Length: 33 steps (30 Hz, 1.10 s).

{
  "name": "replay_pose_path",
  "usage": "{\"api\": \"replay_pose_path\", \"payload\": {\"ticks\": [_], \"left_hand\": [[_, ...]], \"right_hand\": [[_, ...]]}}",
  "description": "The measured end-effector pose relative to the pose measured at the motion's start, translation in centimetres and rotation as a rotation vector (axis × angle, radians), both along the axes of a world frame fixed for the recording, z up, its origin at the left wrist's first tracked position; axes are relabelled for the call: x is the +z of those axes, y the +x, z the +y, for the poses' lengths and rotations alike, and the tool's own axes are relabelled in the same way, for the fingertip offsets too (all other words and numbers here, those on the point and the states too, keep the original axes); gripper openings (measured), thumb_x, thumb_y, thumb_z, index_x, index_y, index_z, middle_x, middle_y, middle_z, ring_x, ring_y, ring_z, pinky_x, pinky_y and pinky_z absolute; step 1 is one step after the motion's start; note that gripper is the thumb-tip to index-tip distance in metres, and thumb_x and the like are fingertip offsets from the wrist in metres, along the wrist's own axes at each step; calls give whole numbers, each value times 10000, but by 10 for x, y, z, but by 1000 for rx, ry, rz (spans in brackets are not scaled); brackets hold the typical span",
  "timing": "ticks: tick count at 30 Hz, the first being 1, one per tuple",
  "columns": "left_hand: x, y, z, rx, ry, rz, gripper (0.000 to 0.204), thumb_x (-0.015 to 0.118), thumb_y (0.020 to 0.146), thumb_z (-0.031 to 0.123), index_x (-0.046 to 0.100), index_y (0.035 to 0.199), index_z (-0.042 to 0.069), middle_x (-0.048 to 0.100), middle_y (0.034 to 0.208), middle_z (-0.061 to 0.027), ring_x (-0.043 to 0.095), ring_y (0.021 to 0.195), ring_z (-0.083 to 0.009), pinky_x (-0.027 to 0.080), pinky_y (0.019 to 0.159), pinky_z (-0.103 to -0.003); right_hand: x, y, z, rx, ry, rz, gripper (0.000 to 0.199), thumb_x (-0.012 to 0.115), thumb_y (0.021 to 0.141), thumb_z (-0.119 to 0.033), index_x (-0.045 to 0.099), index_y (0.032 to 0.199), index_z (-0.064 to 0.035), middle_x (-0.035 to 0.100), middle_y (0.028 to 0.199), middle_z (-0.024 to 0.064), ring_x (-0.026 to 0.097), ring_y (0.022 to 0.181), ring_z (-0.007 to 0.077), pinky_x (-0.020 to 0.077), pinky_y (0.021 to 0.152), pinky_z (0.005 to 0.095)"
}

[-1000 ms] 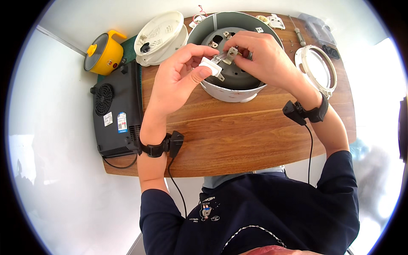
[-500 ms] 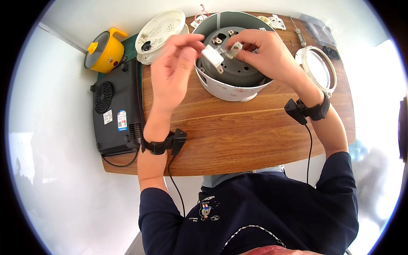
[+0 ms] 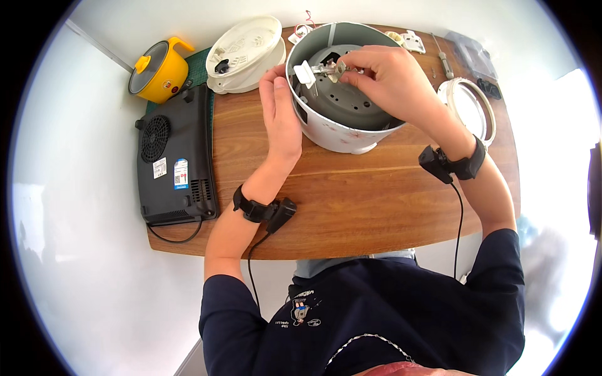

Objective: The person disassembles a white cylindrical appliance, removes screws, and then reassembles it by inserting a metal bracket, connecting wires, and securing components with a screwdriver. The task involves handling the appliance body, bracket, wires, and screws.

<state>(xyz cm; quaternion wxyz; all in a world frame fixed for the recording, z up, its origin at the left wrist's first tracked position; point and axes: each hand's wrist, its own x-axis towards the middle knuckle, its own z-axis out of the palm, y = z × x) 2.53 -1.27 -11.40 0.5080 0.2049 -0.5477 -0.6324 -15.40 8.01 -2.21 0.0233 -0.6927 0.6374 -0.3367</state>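
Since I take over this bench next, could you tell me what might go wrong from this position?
The right hand pinches a small white-and-metal part over the open cooker body; if it slips, it could drop inside among the fittings. The left hand steadies that body only at its side, so it might tip or slide on the wooden table. The ring-shaped lid part lies near the table's right edge, where the right elbow could knock it off.

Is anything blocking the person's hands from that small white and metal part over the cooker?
Nothing visible does. The right hand already pinches the small white and metal part above the open underside of the cooker body. The left hand rests against the cooker's outer wall, just beside the part.
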Motion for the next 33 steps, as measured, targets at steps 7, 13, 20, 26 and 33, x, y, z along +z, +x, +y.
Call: {"api": "replay_pose_path", "payload": {"ticks": [7, 13, 20, 26, 33], "left_hand": [[2, 1, 5, -3, -53, 3, 418, 393, 1142, 340, 492, 1393, 20, 563, 1350, -73, 496, 1271, -157, 365, 1125, -335], [0, 1, 5, -7, -47, 29, 397, 387, 1146, 327, 506, 1370, 23, 567, 1334, -67, 498, 1251, -146, 373, 1114, -321], [-14, -3, 6, 17, -39, 92, 358, 352, 1154, 262, 497, 1379, 23, 568, 1339, -71, 519, 1228, -135, 413, 1098, -314], [-28, -6, 5, 54, -98, 90, 340, 337, 1149, 213, 497, 1387, 30, 572, 1349, -69, 534, 1225, -129, 430, 1084, -303], [-37, -9, 7, 33, -16, 172, 336, 343, 1134, 172, 503, 1393, 29, 588, 1357, -74, 556, 1219, -135, 449, 1075, -308]], "right_hand": [[3, 8, -1, 15, -33, 207, 88, 698, 890, -120, 760, 941, -85, 689, 794, 126, 672, 740, 346, 541, 683, 451], [7, 11, -3, 1, 29, 304, 97, 698, 909, -127, 751, 973, -77, 652, 797, 141, 668, 760, 356, 528, 684, 463], [3, 19, -2, 8, 2, 315, 85, 697, 926, -132, 723, 963, -60, 597, 802, 155, 634, 742, 356, 505, 659, 470], [1, 19, -3, 16, -26, 350, 97, 698, 922, -127, 737, 977, -57, 584, 781, 151, 628, 728, 352, 505, 653, 463], [-3, 23, 1, 49, -15, 386, 259, 670, 878, -54, 752, 1122, -83, 564, 813, 159, 630, 792, 344, 517, 701, 450]]}}
